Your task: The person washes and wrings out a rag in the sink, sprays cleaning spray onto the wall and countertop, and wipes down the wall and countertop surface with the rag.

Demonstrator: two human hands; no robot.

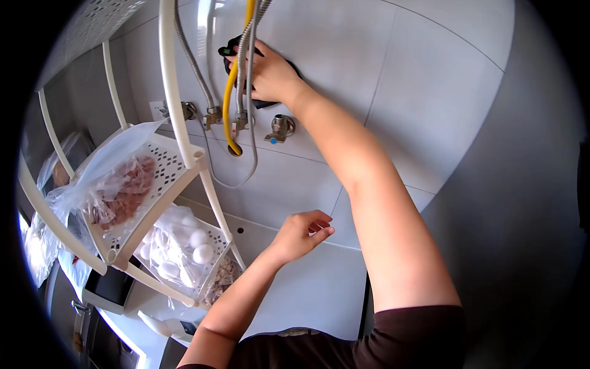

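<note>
Dark sleeve point(418, 332) nearest; beyond, the left hand point(297, 237) is empty, fingertips apart. Farther, the right hand point(271, 74) clamps black cloth point(265, 104) against the tiled wall point(430, 92), behind the yellow hose point(227, 101); finished and remaining areas look indistinguishable.

From my end of the feed I've got 2 bare arms, L point(236, 301) and R point(369, 166), and 1 dark top point(289, 353), brownish w/ a maroon tint. It's short-sleeved: the R sleeve point(418, 335) is wide, its hem crossing the upper arm approx. straight, w/ soft creases toward the torso. Of the L sleeve point(196, 367) I get only a sliver at the bottom edge. There's 1 small greyish patch point(299, 332) along the torso's upper edge, too small to ID. L hand point(298, 235) is bare, fingers slim, tips rounded; R hand point(270, 72) is bare too, fingers partly hidden.
</note>
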